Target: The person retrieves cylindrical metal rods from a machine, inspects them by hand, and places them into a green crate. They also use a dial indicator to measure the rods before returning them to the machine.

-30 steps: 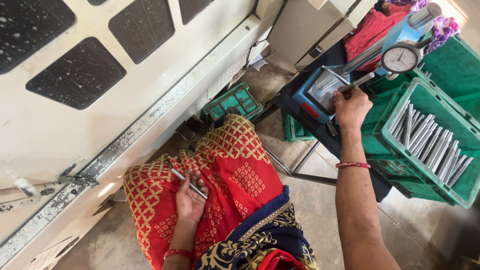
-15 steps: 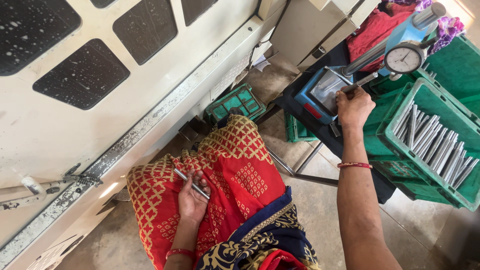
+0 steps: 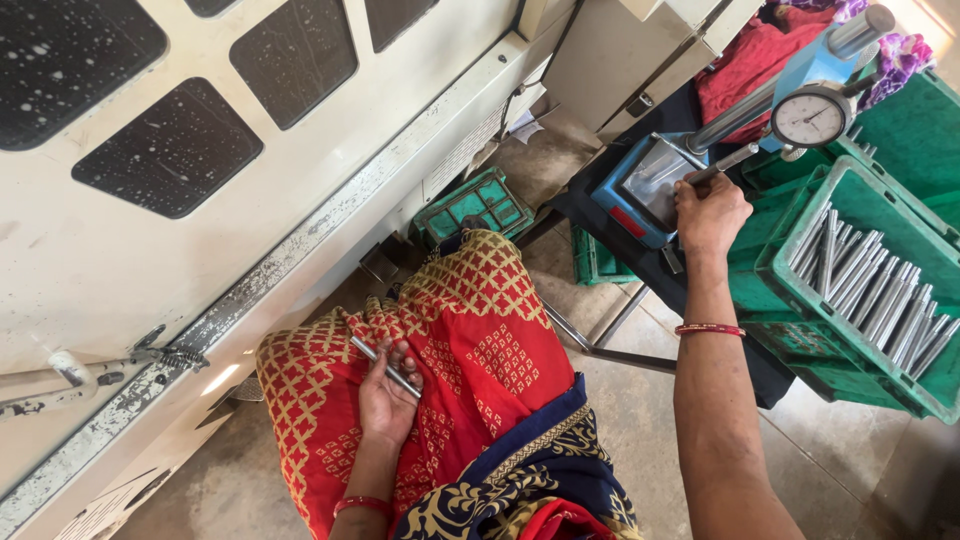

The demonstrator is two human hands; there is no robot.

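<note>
The right hand [image 3: 710, 212] reaches up to the upper right of the frame, arm stretched, its grip closed on a rod [image 3: 722, 163] at the blue gauge stand [image 3: 650, 185] under the dial [image 3: 812, 118]. The left hand [image 3: 388, 395] rests palm-up on the lap at lower centre, fingers curled loosely around a second rod [image 3: 372, 357].

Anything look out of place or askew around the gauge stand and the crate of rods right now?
Nothing stands out. The right hand holds a rod at the blue gauge stand, under the dial gauge. The left hand rests on the lap holding another rod. The rods lie roughly parallel inside the green crate, none spilled.
</note>
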